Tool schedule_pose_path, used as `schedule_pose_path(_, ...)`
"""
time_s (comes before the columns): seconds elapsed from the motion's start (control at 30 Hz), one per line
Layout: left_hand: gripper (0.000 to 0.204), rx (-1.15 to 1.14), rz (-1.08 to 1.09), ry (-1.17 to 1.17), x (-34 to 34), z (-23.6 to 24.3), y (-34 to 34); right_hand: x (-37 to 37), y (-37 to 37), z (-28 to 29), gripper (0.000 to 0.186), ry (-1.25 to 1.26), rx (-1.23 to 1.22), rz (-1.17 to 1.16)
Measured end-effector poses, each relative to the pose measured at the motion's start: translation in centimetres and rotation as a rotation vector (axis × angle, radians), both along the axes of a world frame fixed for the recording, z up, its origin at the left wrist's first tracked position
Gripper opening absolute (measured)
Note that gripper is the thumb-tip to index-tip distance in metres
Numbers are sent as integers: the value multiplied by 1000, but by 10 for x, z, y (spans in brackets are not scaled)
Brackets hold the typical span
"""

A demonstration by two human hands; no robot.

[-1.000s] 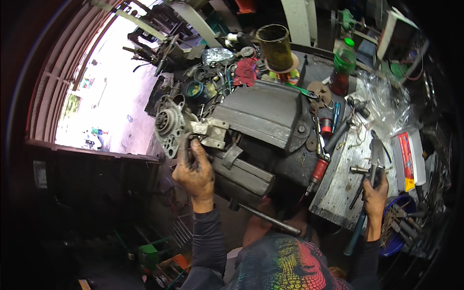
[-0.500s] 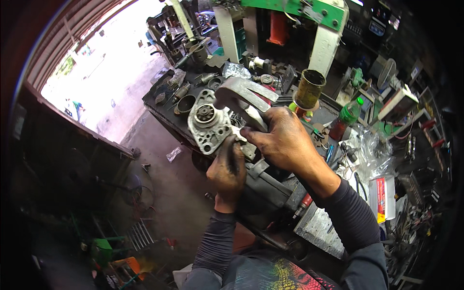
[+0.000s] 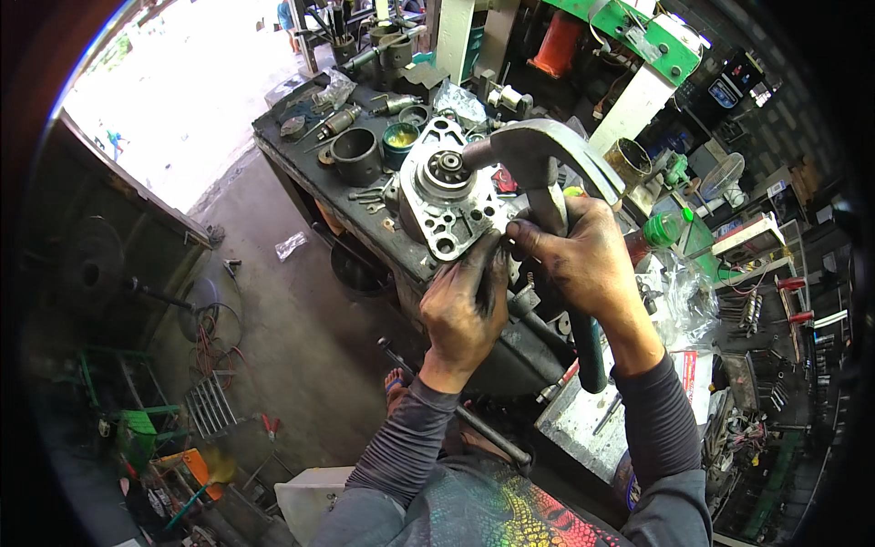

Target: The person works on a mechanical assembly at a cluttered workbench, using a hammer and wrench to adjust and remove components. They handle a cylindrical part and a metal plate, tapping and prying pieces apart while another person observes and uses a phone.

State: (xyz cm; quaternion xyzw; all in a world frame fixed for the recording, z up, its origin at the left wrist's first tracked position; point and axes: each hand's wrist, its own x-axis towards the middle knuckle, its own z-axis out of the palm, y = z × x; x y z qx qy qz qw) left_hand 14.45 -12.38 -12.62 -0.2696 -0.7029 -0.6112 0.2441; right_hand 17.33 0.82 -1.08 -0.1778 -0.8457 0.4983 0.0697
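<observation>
Right grip wraps claw hammer; bunched left grip touches metal housing.

1. Dark workbench; a grey open cylinder stands on it, with a small teal-rimmed pot just beside; a slim metal part lies near them; a crumpled clear bag lies farther back.
2. Pale, stained board; a thin dark tool lies across it.
3. Grey floor; a crumpled packet lies near the bench; red-handled pliers lie near a slatted metal rack.
</observation>
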Motion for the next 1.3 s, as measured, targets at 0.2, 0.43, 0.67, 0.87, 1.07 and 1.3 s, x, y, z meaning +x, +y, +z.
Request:
schedule_pose_path(0.2, 29, -16, 75, -64, 7, 0, -9, -2, 0, -5, 20, 56, 17, 7)
schedule_pose_path(0.43, 31, 13, 108, -34, 8, 8, 1, -1, -1, -5, 23, -19, 4, -8)
schedule_pose_path(0.67, 34, -9, 114, -125, 8, 9, 8, 1, 8, -5, 25, 18, 47, 63)
schedule_pose_path(0.87, 28, -2, 162, -26, 4, 8, 11, -5, 16, -22, 22, 80, 87, 123)
schedule_pose_path(1.07, 24, 62, 156, -91, 3, 8, 15, 24, 23, 25, 40, 308, 320, 108)
schedule_pose_path(1.3, 25, 67, 159, -151, 5, 5, 16, 56, 31, 40, 39, 69, 761, 296)
